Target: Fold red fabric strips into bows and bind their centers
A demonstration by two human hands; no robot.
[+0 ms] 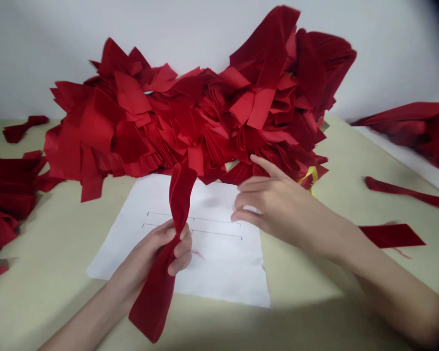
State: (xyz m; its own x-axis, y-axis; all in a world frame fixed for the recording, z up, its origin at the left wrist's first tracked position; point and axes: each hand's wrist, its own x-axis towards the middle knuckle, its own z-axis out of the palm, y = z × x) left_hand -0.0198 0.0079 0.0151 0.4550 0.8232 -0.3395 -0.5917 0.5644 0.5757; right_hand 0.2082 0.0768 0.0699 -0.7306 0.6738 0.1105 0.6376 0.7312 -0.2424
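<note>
In the head view, my left hand is closed around the pinched middle of a red velvet ribbon bow. One looped end of the bow stands up above my fingers, and the other hangs down toward the table's near side. To the right, my right hand hovers over the edge of a white paper sheet. Its index finger is stretched toward the red heap, the other fingers are loosely bent, and the thumb is apart from them. I see nothing held in it. Thin black measuring lines are drawn on the paper.
A large heap of red ribbon pieces runs along the wall behind the paper. More red ribbon lies at the left, near a small finished-looking bow. At the right are a loose strip, a narrow twisted piece and another pile.
</note>
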